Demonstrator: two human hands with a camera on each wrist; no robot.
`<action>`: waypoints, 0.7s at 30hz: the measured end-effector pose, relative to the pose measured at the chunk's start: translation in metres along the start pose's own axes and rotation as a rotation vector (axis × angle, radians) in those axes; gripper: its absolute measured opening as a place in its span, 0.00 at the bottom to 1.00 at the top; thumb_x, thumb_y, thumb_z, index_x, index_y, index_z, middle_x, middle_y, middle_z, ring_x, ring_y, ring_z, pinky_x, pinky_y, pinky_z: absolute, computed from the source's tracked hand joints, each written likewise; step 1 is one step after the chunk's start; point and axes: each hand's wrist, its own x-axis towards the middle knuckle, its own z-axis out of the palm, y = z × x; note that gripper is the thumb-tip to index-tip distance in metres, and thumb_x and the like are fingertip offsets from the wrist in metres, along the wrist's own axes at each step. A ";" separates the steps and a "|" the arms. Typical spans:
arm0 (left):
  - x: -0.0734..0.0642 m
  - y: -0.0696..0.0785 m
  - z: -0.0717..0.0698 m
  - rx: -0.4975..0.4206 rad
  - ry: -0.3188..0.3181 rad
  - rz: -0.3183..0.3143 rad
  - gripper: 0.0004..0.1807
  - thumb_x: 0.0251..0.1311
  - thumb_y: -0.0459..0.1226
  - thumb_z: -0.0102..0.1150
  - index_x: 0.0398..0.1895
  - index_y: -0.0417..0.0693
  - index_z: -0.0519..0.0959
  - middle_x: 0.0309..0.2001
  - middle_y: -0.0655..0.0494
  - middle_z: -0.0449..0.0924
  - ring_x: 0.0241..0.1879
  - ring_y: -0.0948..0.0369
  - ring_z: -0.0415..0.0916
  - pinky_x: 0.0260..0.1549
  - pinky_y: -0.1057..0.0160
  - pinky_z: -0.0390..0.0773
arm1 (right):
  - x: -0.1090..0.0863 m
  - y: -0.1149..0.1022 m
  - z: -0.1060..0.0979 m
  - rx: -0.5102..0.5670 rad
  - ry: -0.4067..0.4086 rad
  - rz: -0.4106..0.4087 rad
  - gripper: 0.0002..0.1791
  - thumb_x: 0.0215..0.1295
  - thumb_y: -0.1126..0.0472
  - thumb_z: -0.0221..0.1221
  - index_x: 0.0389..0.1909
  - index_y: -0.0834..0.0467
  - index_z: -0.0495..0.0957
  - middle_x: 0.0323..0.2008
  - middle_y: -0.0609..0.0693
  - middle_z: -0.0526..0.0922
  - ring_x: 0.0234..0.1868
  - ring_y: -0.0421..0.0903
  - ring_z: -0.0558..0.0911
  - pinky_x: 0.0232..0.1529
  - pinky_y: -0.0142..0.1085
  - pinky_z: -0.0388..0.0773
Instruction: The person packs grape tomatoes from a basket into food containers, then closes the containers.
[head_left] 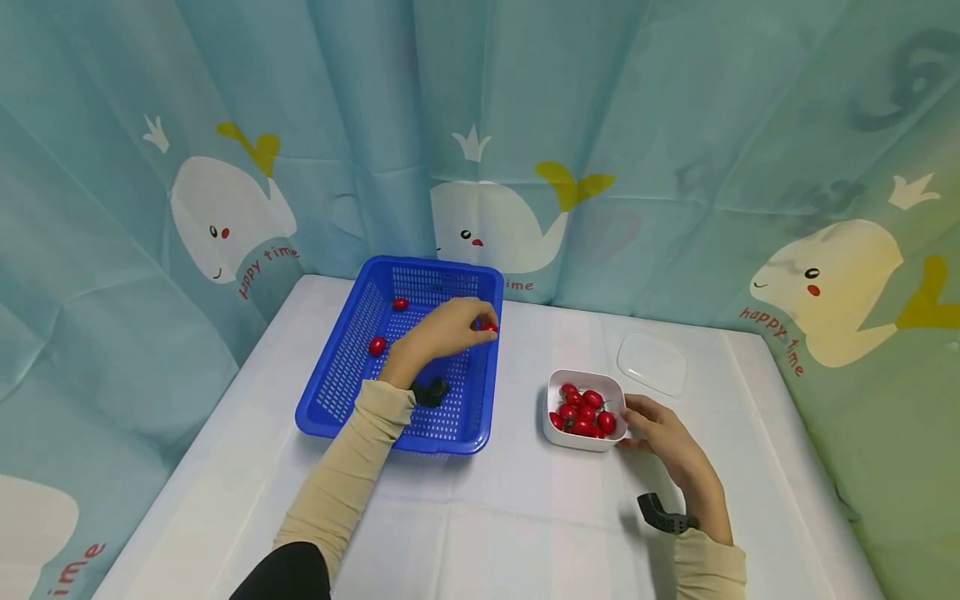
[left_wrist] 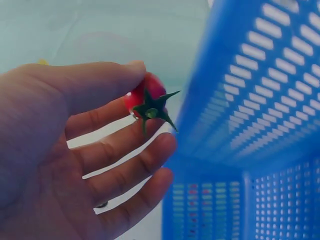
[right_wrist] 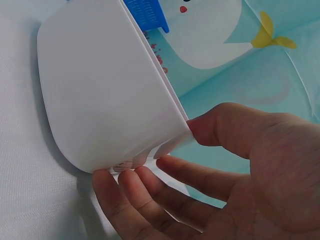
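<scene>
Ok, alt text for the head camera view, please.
A person's left hand pinches a red cherry tomato at the right edge of a blue basket with two more tomatoes, while the right hand holds a white container of tomatoes. A clear lid lies beyond the container's right side on a white-covered table, before a whale-print curtain.
</scene>
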 end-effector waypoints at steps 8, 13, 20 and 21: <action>-0.007 0.021 0.014 -0.001 0.071 0.085 0.11 0.72 0.45 0.64 0.51 0.52 0.84 0.47 0.56 0.83 0.49 0.58 0.80 0.51 0.59 0.83 | -0.002 0.002 0.000 0.006 -0.005 -0.005 0.30 0.81 0.56 0.50 0.75 0.69 0.62 0.72 0.70 0.70 0.58 0.47 0.80 0.51 0.33 0.86; -0.010 0.035 0.025 -0.030 0.087 0.127 0.10 0.71 0.45 0.64 0.50 0.53 0.84 0.45 0.58 0.83 0.48 0.59 0.80 0.46 0.62 0.82 | -0.002 0.002 -0.001 0.012 -0.004 -0.007 0.30 0.82 0.56 0.50 0.75 0.69 0.62 0.71 0.70 0.70 0.56 0.45 0.81 0.50 0.32 0.85; -0.016 0.053 0.043 -0.031 0.082 0.153 0.11 0.71 0.46 0.64 0.50 0.54 0.83 0.44 0.59 0.81 0.48 0.59 0.79 0.46 0.63 0.81 | -0.001 0.001 0.000 0.010 0.003 -0.005 0.30 0.81 0.56 0.50 0.75 0.69 0.62 0.72 0.70 0.70 0.56 0.45 0.81 0.51 0.33 0.86; -0.017 0.055 0.045 -0.029 0.082 0.151 0.11 0.72 0.46 0.64 0.51 0.54 0.83 0.45 0.59 0.81 0.48 0.58 0.79 0.46 0.63 0.81 | -0.001 0.000 0.000 0.012 0.003 -0.006 0.30 0.81 0.56 0.50 0.75 0.69 0.62 0.71 0.70 0.70 0.56 0.45 0.81 0.51 0.32 0.86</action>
